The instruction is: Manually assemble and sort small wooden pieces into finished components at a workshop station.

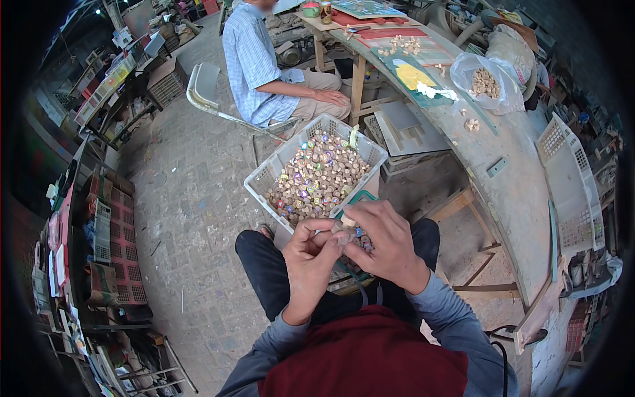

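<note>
Over my lap, my left hand [312, 257] and my right hand [389, 243] meet fingertip to fingertip. Between them is a small pale wooden piece [347, 221], pinched by both and partly covered by the fingers, so its full shape is hidden. Just beneath the right hand sits a green-rimmed basket [362, 196] holding more small pieces, some with coloured tops. Beyond my hands stands a white plastic crate [259, 180], heaped with small round wooden pieces [319, 173], several bearing coloured tops.
A person in a checked shirt [250, 63] sits on a chair [204, 86] beyond the crate. On the right a long workbench [493, 142] carries a plastic bag of wooden pieces [485, 83] and loose ones. A white perforated crate [574, 192] stands at its edge. Shelving lines the left.
</note>
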Demonstrator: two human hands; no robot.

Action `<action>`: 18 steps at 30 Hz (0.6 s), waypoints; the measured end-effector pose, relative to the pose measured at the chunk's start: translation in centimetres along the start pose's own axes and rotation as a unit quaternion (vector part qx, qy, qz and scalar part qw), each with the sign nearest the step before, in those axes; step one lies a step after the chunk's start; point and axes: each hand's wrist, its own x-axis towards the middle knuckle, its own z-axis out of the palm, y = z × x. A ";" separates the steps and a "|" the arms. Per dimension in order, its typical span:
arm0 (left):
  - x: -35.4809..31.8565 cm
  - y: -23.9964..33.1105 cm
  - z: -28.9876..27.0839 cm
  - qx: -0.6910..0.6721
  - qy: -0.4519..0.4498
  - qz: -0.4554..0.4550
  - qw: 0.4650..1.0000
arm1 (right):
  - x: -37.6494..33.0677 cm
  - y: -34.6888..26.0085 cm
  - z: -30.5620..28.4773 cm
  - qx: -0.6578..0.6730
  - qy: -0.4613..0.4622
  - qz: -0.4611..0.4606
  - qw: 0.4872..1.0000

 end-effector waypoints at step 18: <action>-1.2 0.6 1.2 0.068 0.027 0.059 0.996 | 0.6 0.9 1.0 0.012 0.085 -0.090 0.992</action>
